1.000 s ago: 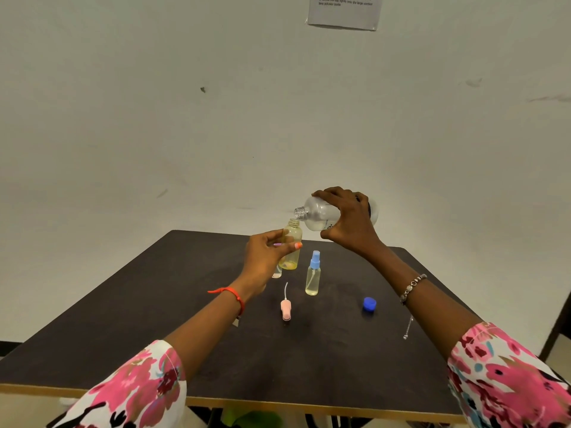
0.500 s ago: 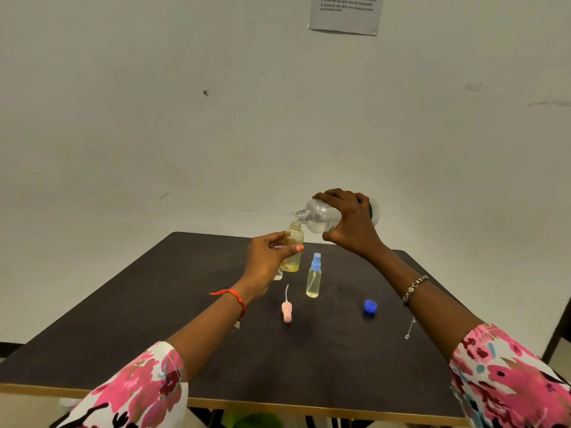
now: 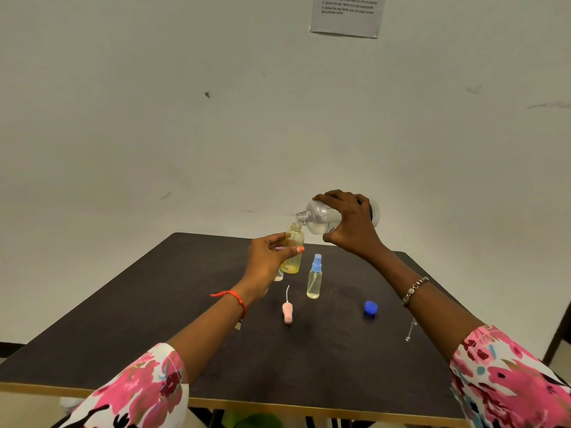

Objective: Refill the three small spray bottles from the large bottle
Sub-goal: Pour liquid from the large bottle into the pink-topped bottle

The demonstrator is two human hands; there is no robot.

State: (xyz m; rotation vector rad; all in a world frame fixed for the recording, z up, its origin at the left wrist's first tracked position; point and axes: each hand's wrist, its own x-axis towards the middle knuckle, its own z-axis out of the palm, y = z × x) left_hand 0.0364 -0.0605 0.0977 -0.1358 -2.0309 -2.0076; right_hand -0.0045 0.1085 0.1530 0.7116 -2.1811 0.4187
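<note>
I have the large bottle (image 3: 324, 218) tipped nearly flat in my right hand (image 3: 350, 230), fingers wrapped over its body, its open neck just above the mouth of the small open bottle (image 3: 293, 251). My left hand (image 3: 267, 261) is closed around that small bottle, holding it up off the bench (image 3: 154, 319); it shows yellowish liquid up most of its height, so I judge this fill is close to finished.

The bottle with the blue sprayer (image 3: 314, 279) stands capped on the bench just below, with pale liquid inside, and I take it as already done. A third small bottle (image 3: 278, 275) peeks out behind my left hand; I cannot tell how full it is. The pink spray top (image 3: 287, 313) lies on its side on the bench, the blue cap (image 3: 370, 307) sits well to the right, and a thin clear tube (image 3: 411, 330) lies near my right forearm. Those tops are not yet screwed back on.

Against the frame half a second back, little has changed: both hands keep the same grips, and the pour looks to be carrying on with the neck a shade closer to the small bottle's mouth.
</note>
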